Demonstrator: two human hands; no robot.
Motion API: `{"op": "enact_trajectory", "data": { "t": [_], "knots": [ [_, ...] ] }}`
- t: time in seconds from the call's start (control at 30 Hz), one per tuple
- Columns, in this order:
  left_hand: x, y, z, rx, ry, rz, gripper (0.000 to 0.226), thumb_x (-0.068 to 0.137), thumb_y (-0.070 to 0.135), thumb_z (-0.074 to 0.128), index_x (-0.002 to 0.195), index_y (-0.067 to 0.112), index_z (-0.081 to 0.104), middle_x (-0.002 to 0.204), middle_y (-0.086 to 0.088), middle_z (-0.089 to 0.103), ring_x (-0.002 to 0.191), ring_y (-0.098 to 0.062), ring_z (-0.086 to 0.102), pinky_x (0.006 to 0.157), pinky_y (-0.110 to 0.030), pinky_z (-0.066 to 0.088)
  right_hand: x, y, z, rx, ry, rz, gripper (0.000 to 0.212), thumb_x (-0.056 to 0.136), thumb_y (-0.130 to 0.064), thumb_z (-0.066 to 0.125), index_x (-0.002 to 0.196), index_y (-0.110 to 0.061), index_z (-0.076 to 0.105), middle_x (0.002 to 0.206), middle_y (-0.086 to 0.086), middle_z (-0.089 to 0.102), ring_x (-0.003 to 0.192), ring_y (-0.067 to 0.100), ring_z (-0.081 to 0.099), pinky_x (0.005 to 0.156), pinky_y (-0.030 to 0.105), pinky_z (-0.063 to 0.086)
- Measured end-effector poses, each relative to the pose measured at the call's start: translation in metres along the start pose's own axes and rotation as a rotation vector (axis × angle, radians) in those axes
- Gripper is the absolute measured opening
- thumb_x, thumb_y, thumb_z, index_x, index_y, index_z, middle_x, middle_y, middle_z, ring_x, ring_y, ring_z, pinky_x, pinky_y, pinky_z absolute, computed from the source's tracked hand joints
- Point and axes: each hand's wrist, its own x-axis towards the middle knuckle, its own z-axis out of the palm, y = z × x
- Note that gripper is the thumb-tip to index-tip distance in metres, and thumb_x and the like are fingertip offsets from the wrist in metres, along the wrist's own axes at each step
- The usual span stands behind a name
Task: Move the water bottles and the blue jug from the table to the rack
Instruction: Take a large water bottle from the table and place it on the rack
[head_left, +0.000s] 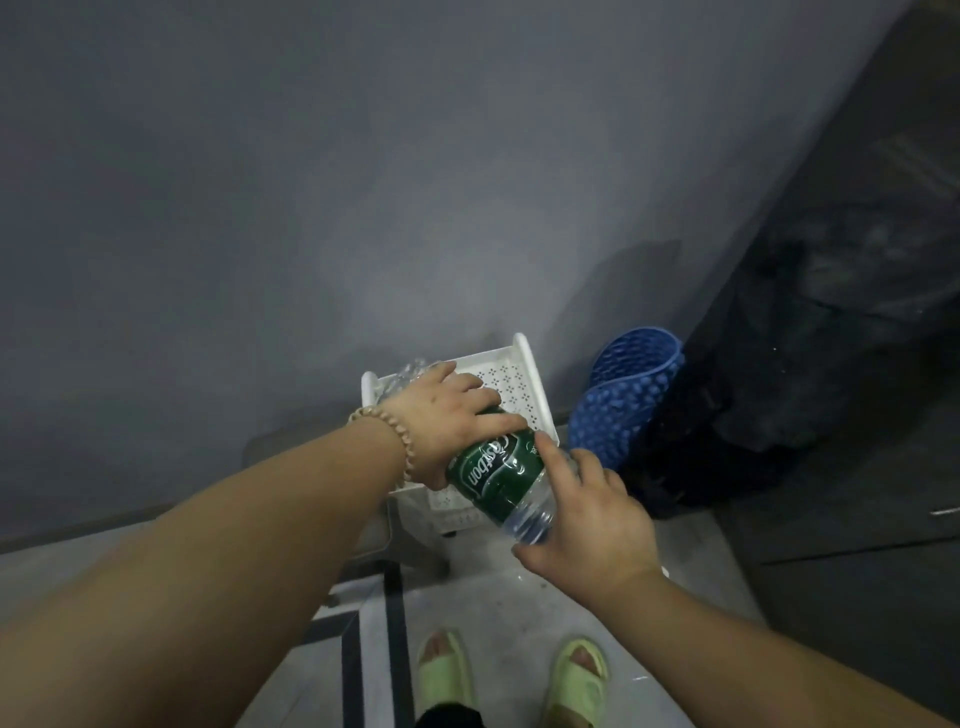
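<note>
Gripped around its middle by the left hand (451, 415), the water bottle (496, 475) with the green label lies tilted above the top shelf of the white rack (511, 382). Its one end points toward the person, and the other end, clear and crinkled, shows behind the left wrist over the back left corner of the shelf. The left fingers are wrapped over the label from above and the thumb is below, so this hand carries the weight. The right hand (587, 514) is not closed on the bottle: it touches the near end with spread fingers, and the index finger lies straight along the label.

I think the step in hand is to set the bottle down on the perforated shelf. To do it well, the left hand should lower the bottle until it rests fully inside the raised rim, while the right hand only guides the near end so the bottle does not roll off the front edge.

Both forearms reach forward and down. The left wrist, with a bead bracelet (388, 431), is bent slightly downward. A blue mesh basket (623, 395) stands just beside the rack on the right.
</note>
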Motion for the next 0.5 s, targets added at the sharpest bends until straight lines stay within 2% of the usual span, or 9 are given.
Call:
{"op": "enact_trajectory", "data": {
  "t": [0.23,0.33,0.5],
  "knots": [
    [0.076,-0.069,0.042,0.044,-0.052,0.282,0.102,0.06,0.044,0.08,0.138,0.04,0.015,0.137,0.001,0.041,0.127,-0.026,0.034,0.108,-0.052,0.023,0.056,-0.022,0.042,0.097,0.029,0.264,0.115,0.057,-0.066,0.068,0.142,-0.039,-0.005,0.132,0.001,0.036,0.11,0.023,0.046,0.075,0.035,0.049],
    [0.101,-0.089,0.062,0.04,-0.073,0.402,0.105,0.057,0.039,0.083,0.139,0.038,0.017,0.139,-0.002,0.039,0.129,-0.029,0.032,0.11,-0.055,0.02,0.074,-0.033,0.062,0.126,0.029,0.365,0.117,0.06,-0.067,0.068,0.142,-0.037,-0.01,0.135,0.002,0.033,0.115,0.023,0.043,0.08,0.035,0.048],
    [0.129,-0.11,0.091,0.048,-0.003,0.563,0.105,0.056,0.034,0.084,0.139,0.036,0.02,0.139,-0.003,0.041,0.131,-0.03,0.032,0.109,-0.056,0.015,0.094,-0.055,0.087,0.132,0.041,0.458,0.115,0.069,-0.072,0.058,0.143,-0.03,-0.02,0.143,0.006,0.027,0.12,0.023,0.037,0.09,0.034,0.045]
  ]
}}
